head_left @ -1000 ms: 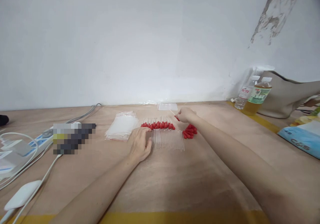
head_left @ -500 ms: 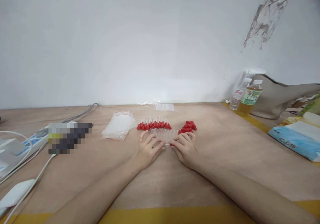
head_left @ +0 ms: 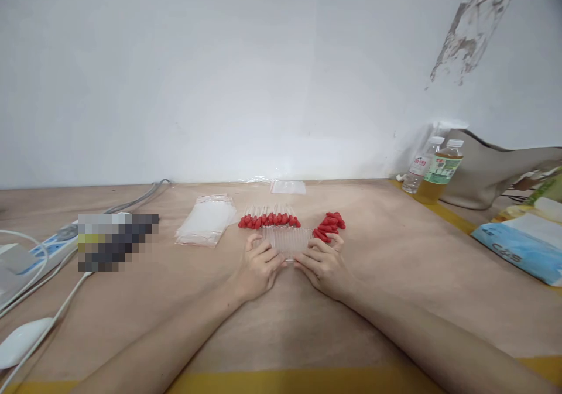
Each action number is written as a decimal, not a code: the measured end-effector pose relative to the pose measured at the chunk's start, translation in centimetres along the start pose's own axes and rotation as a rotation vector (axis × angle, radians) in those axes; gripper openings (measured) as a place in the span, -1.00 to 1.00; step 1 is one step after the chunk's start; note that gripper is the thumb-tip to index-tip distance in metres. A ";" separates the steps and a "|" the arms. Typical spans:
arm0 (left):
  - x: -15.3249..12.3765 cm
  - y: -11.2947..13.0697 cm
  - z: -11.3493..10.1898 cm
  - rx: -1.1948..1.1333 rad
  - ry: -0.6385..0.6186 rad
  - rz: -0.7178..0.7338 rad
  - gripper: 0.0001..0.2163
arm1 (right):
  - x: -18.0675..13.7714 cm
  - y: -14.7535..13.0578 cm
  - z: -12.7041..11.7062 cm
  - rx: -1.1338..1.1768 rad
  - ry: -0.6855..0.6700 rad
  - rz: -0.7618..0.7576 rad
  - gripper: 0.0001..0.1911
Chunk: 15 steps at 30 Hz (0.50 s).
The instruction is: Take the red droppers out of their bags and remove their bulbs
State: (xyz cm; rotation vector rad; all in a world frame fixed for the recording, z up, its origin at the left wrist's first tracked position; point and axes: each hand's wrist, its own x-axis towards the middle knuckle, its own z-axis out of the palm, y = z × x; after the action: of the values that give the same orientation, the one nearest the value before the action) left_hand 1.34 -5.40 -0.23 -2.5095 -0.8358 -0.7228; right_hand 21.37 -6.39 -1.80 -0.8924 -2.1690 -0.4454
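1. Tubes, clear and thin, lie side by side in a flat row at the middle of a wooden table. Their near ends sit under the fingertips of a person's two bare hands.
2. The left hand rests on the table at the row's near left corner, fingers curled, tips on the tubes. The right hand mirrors it at the near right corner. The two sets of fingertips almost meet at the row's near edge. Whether either hand pinches a single tube is too small to tell.
3. Just behind the clear row lies a second row of capped tubes, their red tops lined up. A loose heap of red caps sits just beyond the right hand.
4. A stack of clear bags lies left of the rows, and one single bag lies near the wall. Two bottles stand far right, and a power strip with cables lies far left.
5. The tubes look light, stiff and probably brittle. Being smooth and round, they seem likely to roll or slip. A gentle thumb-and-forefinger pinch across one tube's shaft looks the safest hold, rather than pressing from above. The caps look soft and rubbery, so they should be easy to grip.
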 end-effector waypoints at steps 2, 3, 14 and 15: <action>0.0 -0.1 0.0 -0.021 0.005 -0.004 -0.82 | 0.0 0.0 -0.2 -0.007 0.013 0.001 -0.85; 0.0 -0.1 0.0 -0.029 0.009 -0.007 -0.82 | -0.1 0.0 -0.3 -0.010 0.020 -0.001 -0.85; -0.6 -0.3 -0.5 -0.081 0.053 -0.039 -0.83 | -0.9 0.7 -0.7 -0.043 0.097 -0.047 -0.82; -0.8 -0.7 -0.5 -0.081 0.069 -0.061 -0.83 | -1.1 1.3 -0.8 -0.046 0.115 -0.031 -0.82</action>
State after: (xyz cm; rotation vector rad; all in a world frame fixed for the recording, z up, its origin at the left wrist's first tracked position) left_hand 0.15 -5.49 -0.16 -2.5238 -0.8784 -0.8743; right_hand 23.26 -6.49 -2.04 -0.8380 -2.0773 -0.5504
